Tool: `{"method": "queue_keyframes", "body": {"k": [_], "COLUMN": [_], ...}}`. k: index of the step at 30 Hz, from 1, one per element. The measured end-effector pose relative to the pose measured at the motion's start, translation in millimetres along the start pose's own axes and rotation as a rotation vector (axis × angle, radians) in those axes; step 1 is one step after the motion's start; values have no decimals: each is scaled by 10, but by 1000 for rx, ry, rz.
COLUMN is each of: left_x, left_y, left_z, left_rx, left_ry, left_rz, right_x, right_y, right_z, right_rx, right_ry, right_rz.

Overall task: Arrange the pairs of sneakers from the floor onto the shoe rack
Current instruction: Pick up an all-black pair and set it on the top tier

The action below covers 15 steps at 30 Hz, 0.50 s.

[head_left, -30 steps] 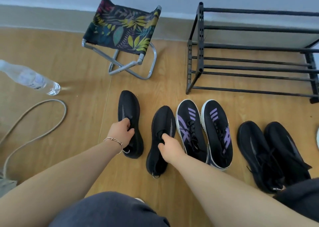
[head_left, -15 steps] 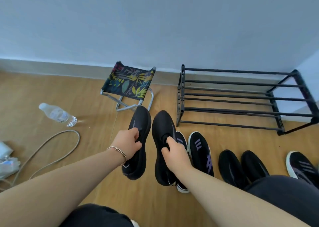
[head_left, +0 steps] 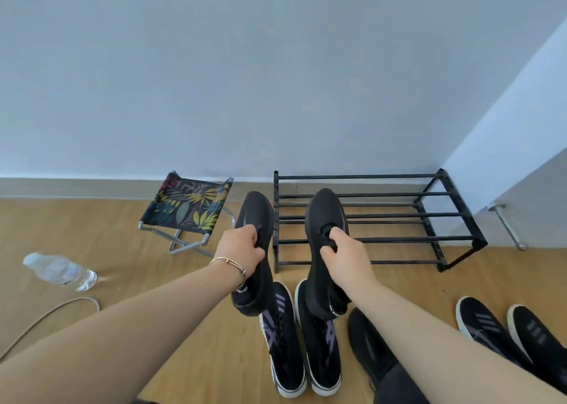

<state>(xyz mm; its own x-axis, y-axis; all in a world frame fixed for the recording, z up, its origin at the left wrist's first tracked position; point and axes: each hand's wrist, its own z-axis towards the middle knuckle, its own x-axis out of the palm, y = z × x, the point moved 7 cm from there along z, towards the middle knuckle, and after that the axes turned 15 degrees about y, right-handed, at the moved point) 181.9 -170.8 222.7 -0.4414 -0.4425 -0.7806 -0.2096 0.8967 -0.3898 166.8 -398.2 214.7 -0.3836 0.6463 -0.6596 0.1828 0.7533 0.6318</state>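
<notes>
I hold a pair of plain black sneakers in the air, toes pointing away from me. My left hand (head_left: pixel 241 251) grips the left black sneaker (head_left: pixel 256 216) at its opening, just left of the rack's end. My right hand (head_left: pixel 345 254) grips the right black sneaker (head_left: pixel 325 210) at its laces, in front of the black metal shoe rack (head_left: pixel 399 239), whose shelves hold nothing. Below on the floor stand a black pair with purple stripes (head_left: pixel 288 351), a black sneaker (head_left: pixel 368 348) partly hidden by my right arm, and a pair with grey stripes (head_left: pixel 487 324).
A folding stool (head_left: pixel 187 207) with leaf-print fabric stands left of the rack by the wall. A plastic water bottle (head_left: pixel 59 271) lies on the wooden floor at the left, with a cable (head_left: pixel 52 314) nearby. A metal handle (head_left: pixel 507 225) juts out at the right wall corner.
Both hands lifted the black sneakers off the floor and carried them up and forward to the rack; the sneakers have spread apart and my view tilted upward.
</notes>
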Motion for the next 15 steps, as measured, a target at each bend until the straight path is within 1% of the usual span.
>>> {"method": "queue_keyframes", "body": {"k": [4,7,15], "left_x": [-28,41,127], "left_y": [-343,-493,-793], "left_z": [432,690,1160], "left_rx": [15,19,54], "left_ry": [-59,-70,-106], "left_rz": [-19,-44,-48], "right_x": [-425,-634,-821], "right_y": [-117,-232,-421], "right_z": [373,547,994], "right_rx": [-8,-16,2], "right_ry": [-69,-115,-103], "right_rz": [-36,-57,-44]}}
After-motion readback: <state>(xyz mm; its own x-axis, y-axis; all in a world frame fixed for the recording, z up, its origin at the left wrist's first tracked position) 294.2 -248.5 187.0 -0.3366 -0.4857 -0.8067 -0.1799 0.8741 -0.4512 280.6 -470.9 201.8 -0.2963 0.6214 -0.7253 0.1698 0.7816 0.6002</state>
